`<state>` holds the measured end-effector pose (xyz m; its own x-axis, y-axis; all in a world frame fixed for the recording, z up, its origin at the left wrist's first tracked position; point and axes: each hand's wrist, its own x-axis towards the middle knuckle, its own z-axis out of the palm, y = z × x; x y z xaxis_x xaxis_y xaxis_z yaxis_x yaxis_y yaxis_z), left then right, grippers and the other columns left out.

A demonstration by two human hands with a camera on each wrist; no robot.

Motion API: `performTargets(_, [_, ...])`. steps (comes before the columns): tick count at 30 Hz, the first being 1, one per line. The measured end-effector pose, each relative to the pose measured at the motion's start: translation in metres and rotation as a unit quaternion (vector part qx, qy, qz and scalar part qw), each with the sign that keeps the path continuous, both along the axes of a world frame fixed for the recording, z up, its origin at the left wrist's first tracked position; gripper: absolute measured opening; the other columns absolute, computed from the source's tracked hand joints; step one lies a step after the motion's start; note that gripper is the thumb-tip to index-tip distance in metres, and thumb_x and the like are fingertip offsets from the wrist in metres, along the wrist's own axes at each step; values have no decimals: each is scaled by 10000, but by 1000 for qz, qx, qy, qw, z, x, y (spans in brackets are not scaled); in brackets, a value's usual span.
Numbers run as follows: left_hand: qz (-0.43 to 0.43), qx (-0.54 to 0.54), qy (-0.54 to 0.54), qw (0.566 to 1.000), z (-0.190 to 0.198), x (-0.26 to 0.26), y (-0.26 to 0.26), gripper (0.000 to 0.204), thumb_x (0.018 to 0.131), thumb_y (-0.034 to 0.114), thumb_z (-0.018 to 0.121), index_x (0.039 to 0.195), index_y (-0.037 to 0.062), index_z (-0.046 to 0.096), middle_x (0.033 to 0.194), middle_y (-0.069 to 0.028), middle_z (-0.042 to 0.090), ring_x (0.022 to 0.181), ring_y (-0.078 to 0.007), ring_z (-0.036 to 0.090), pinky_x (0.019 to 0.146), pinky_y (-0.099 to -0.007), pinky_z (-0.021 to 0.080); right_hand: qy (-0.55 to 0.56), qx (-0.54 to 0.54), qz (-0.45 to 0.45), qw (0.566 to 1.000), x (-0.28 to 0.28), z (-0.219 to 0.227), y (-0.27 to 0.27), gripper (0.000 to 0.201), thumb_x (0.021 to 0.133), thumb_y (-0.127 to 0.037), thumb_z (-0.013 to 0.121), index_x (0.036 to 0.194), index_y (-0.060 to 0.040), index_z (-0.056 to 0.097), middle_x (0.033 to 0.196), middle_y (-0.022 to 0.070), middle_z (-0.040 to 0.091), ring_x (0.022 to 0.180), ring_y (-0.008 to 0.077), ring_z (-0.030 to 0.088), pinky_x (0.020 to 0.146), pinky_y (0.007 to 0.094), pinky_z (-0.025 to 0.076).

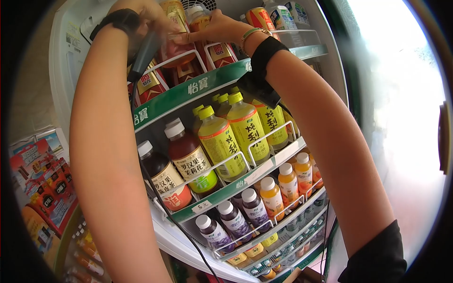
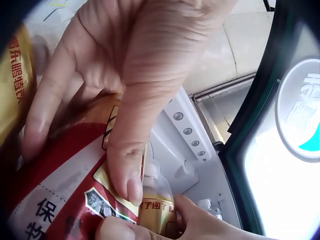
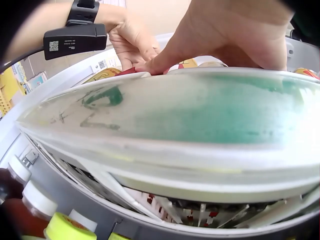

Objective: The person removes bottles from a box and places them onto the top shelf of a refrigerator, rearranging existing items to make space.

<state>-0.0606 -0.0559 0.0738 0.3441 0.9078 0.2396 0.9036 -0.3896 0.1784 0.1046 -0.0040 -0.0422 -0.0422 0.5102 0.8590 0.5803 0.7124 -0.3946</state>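
Note:
At the top shelf of an open drinks fridge, my left hand grips a red-and-gold drink bottle. Its thumb lies along one side of the label in the left wrist view, with the fingers over the other side. My right hand reaches in from the right, fingers spread and thumb stretched across to the red label. Beside it stands another gold-labelled bottle with a pale cap. The right wrist view shows both hands meeting behind the shelf's front strip, which hides the bottles' lower parts.
White wire guards front the top shelf. Below stand yellow-capped bottles, dark tea bottles and small juice bottles. A glass door stands open at right. A cable hangs past the shelves.

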Motion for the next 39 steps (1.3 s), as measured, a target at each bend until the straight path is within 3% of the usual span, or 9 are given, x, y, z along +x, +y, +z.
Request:
performTargets(13, [47,4,20,999,-25,7,-1,669,600,332,789,1144,46,524,1170,-178,497,920,-254,585,787,-346,508,-73,11,-54,996,5,-9,-10,1296,371,-679,753,1184,191,241,1055,295,510,1007,340,549,848,334,455])
performTargets(16, [37,319,17,947,-22,17,22,876,581,486,746,1268,55,415,1228,-214,449,994,-295,561,787,-355,500,-98,21,-80,992,6,-7,2,1240,450,-749,660,1183,175,276,1090,280,492,1043,349,524,892,352,422])
performTargets(18, [10,615,124,779,-7,14,61,1017,564,608,677,1333,52,313,1255,-235,417,1021,-322,545,815,-377,480,-54,15,-26,998,0,-3,-1,1175,541,-823,495,1218,121,312,1149,256,441,1095,365,481,935,375,378])
performTargets(20, [-16,503,63,862,-3,18,66,834,664,589,602,1232,1,440,1157,-237,502,959,-316,577,801,-398,470,-60,11,-39,997,-1,-6,-1,1034,560,-872,364,1219,-84,484,1256,239,307,1144,376,435,915,431,369])
performTargets(22, [12,311,129,942,-7,24,45,664,747,530,552,1064,-53,547,1000,-233,585,882,-308,604,759,-400,468,-40,14,-57,997,0,-5,5,1094,546,-870,389,1224,-14,447,1207,223,403,1129,363,459,895,411,389])
performTargets(24, [-44,421,96,901,-33,27,39,556,799,463,515,913,-75,590,843,-210,623,792,-311,619,705,-406,463,-88,67,-165,980,0,3,39,1134,541,-874,387,1174,64,447,1101,215,507,1105,332,493,863,377,415])
performTargets(29, [54,490,87,865,-48,37,34,517,795,337,509,1121,-63,481,1179,-255,473,1056,-365,498,906,-408,395,-41,175,-261,948,-3,-15,26,1092,546,-853,418,1081,98,470,1028,207,556,1011,314,552,819,358,449])
performTargets(33, [73,576,1,814,-64,38,44,461,802,315,504,1130,-9,500,1177,-178,487,1081,-353,478,912,-406,395,46,399,-255,880,0,-32,4,483,730,-426,531,962,-4,492,920,158,517,920,289,480,796,435,338])
performTargets(39, [49,516,-2,855,-66,36,31,493,816,238,474,1213,-34,370,1231,-239,397,1119,-407,403,947,-423,366,54,181,-479,857,56,-19,-18,612,673,-417,638,1041,36,453,998,140,544,977,270,517,815,423,404])
